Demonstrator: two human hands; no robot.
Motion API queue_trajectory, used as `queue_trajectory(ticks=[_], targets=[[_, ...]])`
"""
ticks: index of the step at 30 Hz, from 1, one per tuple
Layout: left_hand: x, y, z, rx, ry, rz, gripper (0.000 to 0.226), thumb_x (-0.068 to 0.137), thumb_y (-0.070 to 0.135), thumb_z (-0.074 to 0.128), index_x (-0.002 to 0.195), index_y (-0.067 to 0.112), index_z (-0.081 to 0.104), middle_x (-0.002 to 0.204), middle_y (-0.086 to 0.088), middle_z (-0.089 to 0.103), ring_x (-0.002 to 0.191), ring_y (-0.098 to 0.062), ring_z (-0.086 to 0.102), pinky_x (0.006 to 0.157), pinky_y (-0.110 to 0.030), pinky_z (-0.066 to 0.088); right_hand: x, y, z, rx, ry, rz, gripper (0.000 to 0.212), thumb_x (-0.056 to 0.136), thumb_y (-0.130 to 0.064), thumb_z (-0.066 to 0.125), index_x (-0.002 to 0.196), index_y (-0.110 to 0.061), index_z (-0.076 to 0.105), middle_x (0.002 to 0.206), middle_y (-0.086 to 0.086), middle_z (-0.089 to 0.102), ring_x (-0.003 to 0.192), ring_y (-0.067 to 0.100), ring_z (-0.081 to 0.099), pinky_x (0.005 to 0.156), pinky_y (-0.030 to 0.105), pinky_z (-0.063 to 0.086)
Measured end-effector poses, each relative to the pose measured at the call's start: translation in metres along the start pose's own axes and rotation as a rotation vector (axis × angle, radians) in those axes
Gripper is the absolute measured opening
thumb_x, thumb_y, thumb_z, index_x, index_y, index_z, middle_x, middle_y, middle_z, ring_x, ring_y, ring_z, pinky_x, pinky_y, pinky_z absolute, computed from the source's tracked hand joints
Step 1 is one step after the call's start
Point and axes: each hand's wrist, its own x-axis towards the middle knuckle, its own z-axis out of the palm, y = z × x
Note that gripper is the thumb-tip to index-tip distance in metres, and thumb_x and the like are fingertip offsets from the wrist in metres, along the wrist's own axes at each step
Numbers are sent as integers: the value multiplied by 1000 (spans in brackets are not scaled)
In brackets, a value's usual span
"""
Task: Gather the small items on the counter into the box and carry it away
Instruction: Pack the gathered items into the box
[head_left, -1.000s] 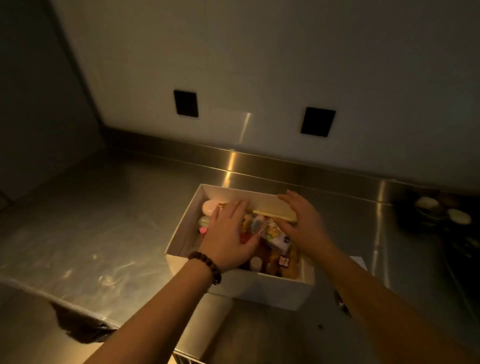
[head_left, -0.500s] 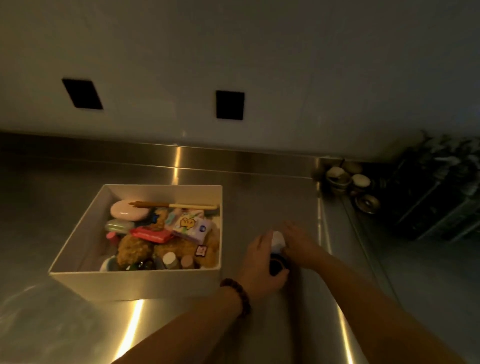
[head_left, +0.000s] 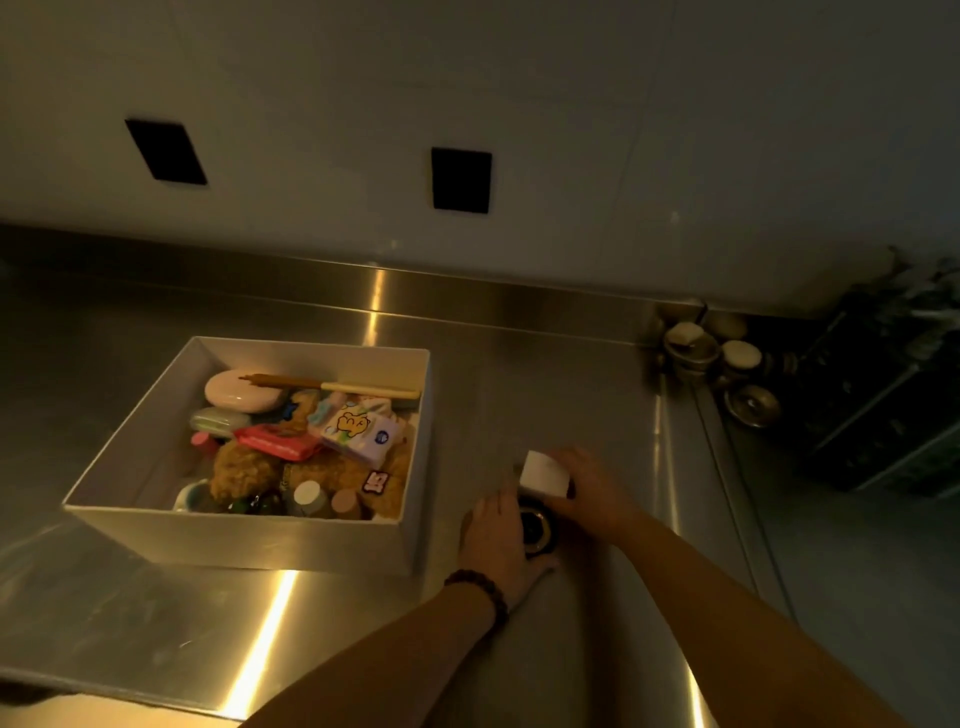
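Near the surface's (head_left: 571, 384) front edge, the left hand (head_left: 496, 535) has its fingers curled around a dark round item (head_left: 536, 527). Just beyond, the right hand (head_left: 589, 486) pinches a small white block (head_left: 543, 474). The filled white box (head_left: 260, 538) sits just left, mid-surface.

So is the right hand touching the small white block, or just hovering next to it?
Touching. In the head view the right hand wraps its fingers around the white block, no gap showing, on the counter right of the box.
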Motion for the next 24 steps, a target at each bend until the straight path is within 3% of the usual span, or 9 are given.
queue_trajectory(ticks=[5,8,12,15,21,24], targets=[[2,12,-7,-68,49,1,87,71,51,70,139,18,27,135,-3,41,124,-20,36,103,-31,35,-11,0,-12,83,190,2,66,73,-37,77,128,-15,48,124,6,50,109,17,49,84,24,38],[7,34,-28,-143,126,66,76,69,50,70,130,20,37,125,0,46,115,-19,42,94,-30,42,-8,-14,-32,159,284,-10,63,73,-22,79,127,-11,50,124,11,50,112,21,48,85,23,34],[13,55,-82,-201,216,181,92,69,44,72,142,16,24,124,-1,49,116,-19,43,94,-33,44,2,-51,-72,179,357,-74,59,73,-19,79,124,-10,51,120,9,53,105,19,51,83,27,40],[14,54,-134,-157,258,245,98,70,41,73,146,16,16,131,-5,43,122,-20,35,99,-31,35,8,-88,-91,229,413,-165,57,75,-20,77,125,-12,51,115,1,51,102,13,49,80,23,41],[5,-20,-236,-87,171,273,89,71,36,76,143,22,26,137,-2,44,126,-18,40,103,-40,40,16,-147,-79,319,395,-265,55,75,-15,76,125,-15,53,116,0,53,102,15,55,85,29,48],[1,-79,-275,-61,92,230,86,71,33,77,141,25,29,133,1,48,122,-15,45,100,-36,43,20,-162,-57,304,335,-290,57,74,-12,76,126,-14,53,116,0,52,102,14,54,81,20,47]])
